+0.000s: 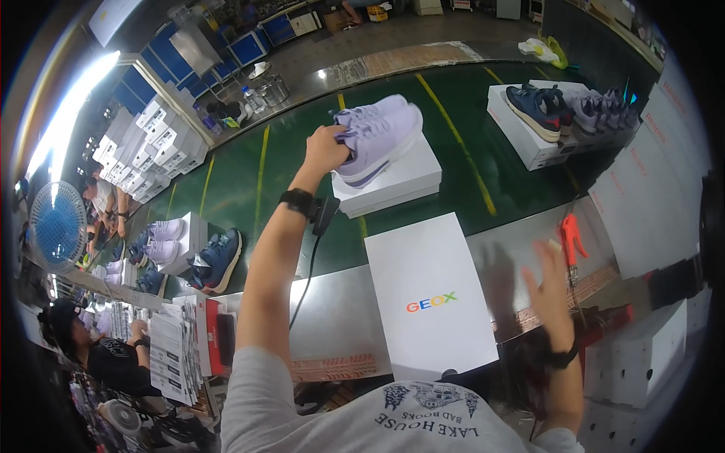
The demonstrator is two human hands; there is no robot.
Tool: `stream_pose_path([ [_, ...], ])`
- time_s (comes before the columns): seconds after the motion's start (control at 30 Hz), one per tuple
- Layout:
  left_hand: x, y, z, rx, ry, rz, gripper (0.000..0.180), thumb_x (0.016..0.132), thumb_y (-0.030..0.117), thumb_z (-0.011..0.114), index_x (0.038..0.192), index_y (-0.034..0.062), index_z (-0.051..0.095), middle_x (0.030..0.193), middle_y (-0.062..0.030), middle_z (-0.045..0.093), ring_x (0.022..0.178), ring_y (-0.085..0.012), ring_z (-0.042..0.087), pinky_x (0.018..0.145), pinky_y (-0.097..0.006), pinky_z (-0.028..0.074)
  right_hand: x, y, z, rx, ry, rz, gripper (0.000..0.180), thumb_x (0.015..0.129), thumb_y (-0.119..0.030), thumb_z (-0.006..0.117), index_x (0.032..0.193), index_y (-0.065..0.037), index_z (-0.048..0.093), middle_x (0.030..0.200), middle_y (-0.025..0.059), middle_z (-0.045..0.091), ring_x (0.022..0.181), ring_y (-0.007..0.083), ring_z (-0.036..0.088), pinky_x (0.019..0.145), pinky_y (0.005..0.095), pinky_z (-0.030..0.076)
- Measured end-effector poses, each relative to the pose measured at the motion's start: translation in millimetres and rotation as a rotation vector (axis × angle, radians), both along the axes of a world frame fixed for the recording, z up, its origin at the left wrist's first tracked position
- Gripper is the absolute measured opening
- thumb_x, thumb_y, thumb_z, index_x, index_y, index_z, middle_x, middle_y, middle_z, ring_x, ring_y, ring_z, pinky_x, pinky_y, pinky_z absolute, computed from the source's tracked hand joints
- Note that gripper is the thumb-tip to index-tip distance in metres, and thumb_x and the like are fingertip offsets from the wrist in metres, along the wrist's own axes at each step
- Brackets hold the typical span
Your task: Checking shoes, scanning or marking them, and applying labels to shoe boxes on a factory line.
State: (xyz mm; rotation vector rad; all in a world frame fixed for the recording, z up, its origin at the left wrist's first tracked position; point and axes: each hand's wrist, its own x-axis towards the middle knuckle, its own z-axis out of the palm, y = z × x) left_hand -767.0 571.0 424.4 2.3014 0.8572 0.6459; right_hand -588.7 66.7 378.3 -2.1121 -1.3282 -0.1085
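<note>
My left hand [327, 151] is closed on a pair of lavender sneakers [381, 134], gripping them at the left side near their collars. The pair is over a white shoebox [396, 189] on the green belt; whether the soles rest on it is hard to tell. Nearer to me, another white shoebox [423, 264] with a coloured logo lies on the metal ledge. To the right of it my right hand [550, 294] is raised, fingers spread and slightly blurred, holding nothing. An orange-red air blow gun [572, 240] lies just beyond that hand.
More sneakers stand on a white box [529, 136] at the far right. On the left are dark blue sneakers [216, 260], stacked white boxes [155, 143], a blue fan [58, 226] and a co-worker [113, 355]. Tall white boxes [642, 204] flank my right side.
</note>
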Motion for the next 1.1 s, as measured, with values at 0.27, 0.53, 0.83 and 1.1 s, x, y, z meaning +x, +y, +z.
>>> stream_pose_path([
  [0.27, 40.0, 1.6, -30.8, 0.593, 0.451, 0.032, 0.038, 0.070, 0.014, 0.067, 0.106, 0.0100, 0.077, 0.110, -0.0114, 0.070, 0.114, -0.0311, 0.059, 0.097, -0.044, 0.047, -102.9, -4.6, 36.1, -0.134, 0.194, 0.507, 0.071, 0.082, -0.033, 0.083, 0.141, -0.007, 0.055, 0.146, 0.0219, 0.047, 0.134, 0.0426, 0.046, 0.111, 0.0530, 0.038],
  [0.53, -17.9, 3.4, -27.7, 0.554, -0.029, 0.057, 0.045, 0.074, 0.022, 0.083, 0.117, 0.0126, 0.072, 0.123, -0.0131, 0.063, 0.120, -0.0373, 0.053, 0.101, -0.047, 0.046, -127.5, 1.5, 21.8, -0.543, -0.089, 0.627, 0.088, 0.070, -0.040, 0.086, 0.147, -0.017, 0.050, 0.155, 0.0282, 0.034, 0.148, 0.0461, 0.029, 0.109, 0.0708, 0.030],
  [0.83, -202.2, 20.5, -85.5, 0.415, -0.140, 0.490, 0.025, 0.087, 0.011, 0.071, 0.110, 0.0045, 0.070, 0.103, -0.0182, 0.070, 0.098, -0.0363, 0.066, 0.090, -0.044, 0.053, -135.9, 36.8, 28.4, -0.524, -0.276, 0.715, 0.093, 0.061, -0.023, 0.091, 0.145, -0.015, 0.050, 0.152, 0.0267, 0.037, 0.147, 0.0474, 0.031, 0.106, 0.0686, 0.035],
  [1.1, -480.2, 79.8, -75.9, 0.122, 0.500, 0.943, 0.024, 0.084, 0.018, 0.065, 0.093, 0.0000, 0.077, 0.097, -0.0276, 0.072, 0.097, -0.0450, 0.070, 0.087, -0.047, 0.056, -149.7, 83.7, 29.7, -0.119, -0.310, 0.845, 0.070, 0.067, -0.028, 0.088, 0.130, -0.013, 0.063, 0.134, 0.0164, 0.055, 0.131, 0.0386, 0.052, 0.099, 0.0619, 0.045],
])
